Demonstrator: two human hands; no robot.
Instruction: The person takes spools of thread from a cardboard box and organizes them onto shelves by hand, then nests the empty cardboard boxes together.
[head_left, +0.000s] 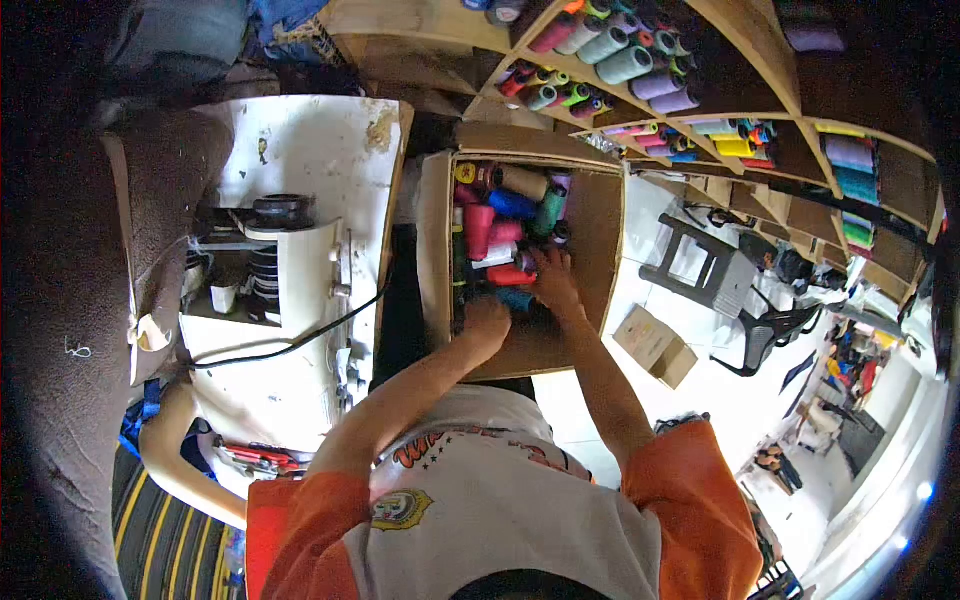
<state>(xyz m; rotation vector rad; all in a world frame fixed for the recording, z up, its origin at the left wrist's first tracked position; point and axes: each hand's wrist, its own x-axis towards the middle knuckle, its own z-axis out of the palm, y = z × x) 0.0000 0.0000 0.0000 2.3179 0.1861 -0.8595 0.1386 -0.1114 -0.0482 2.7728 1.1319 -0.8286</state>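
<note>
An open cardboard box [590, 215] holds several thread spools, among them a pink spool [479, 230], a blue spool [511, 204] and a green spool [549, 211]. Inside the box, my right hand [556, 283] is at the right of a red spool [510, 275], with its fingers bent near a small dark spool; whether it grips anything is unclear. My left hand [487, 326] is curled at the near left part of the box, beside a teal spool [514, 298]. Its fingertips are hidden beneath it.
At the left, a white sewing machine [305, 270] with a black cable stands on a worn white table [300, 130]. Wooden shelves [720, 95] with thread cones rise at the upper right. A small carton [655, 346] and a dark stool [700, 265] are on the floor at right.
</note>
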